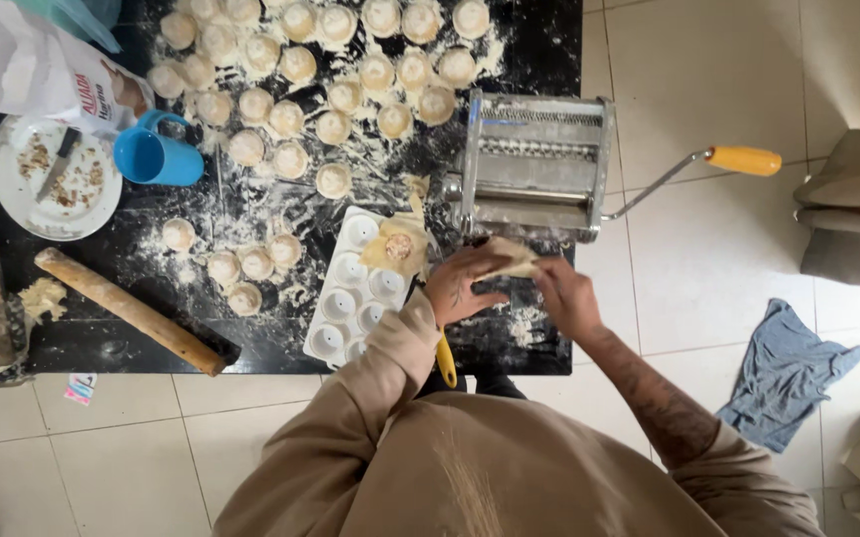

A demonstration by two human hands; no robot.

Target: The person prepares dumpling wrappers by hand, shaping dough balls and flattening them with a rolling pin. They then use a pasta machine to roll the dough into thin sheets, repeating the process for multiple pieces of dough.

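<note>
- Left hand (462, 286) and right hand (567, 295) both pinch a thin dough sheet (512, 257) with closed fingers.
- The sheet hangs just below the steel pasta machine (534, 164), over the floured black table (261, 338).
- A white mould tray (350, 298) lies beside the left hand.

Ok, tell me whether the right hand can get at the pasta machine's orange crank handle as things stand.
Probably yes: the right hand is beside the pasta machine, and the orange crank handle juts free over bare floor, though that hand is holding dough.

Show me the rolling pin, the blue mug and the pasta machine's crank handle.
rolling pin (132, 310), head view, middle of its shaft
blue mug (155, 156), head view, its side wall
crank handle (744, 160), head view, orange grip
</note>
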